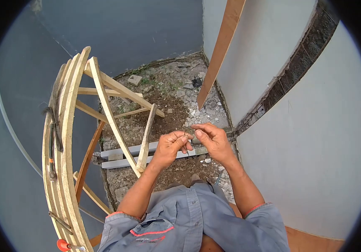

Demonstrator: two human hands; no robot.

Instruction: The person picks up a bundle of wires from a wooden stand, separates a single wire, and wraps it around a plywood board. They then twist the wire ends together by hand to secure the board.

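Observation:
In front of my chest, both hands are raised close together over the rubble ground. My left hand (170, 147) is closed in a pinch around thin dark wire (188, 136). Beside it, my right hand (215, 142) pinches the same wire between thumb and fingers. Fine strands stick out between the fingertips; their exact shape is too small to make out. On the wooden trestle (68, 122) at the left lies a bundle of dark wire (56, 94). An orange-and-black handled tool (52, 157) lies just below that bundle.
A red-handled tool (63, 245) and a small metal rod (60, 221) lie on the trestle's near end. A brown board (222, 52) hangs down at the right. Pale beams (128, 159) cross the rubble. Grey walls (126, 31) enclose the corner; a rough channel (287, 77) cuts the right one.

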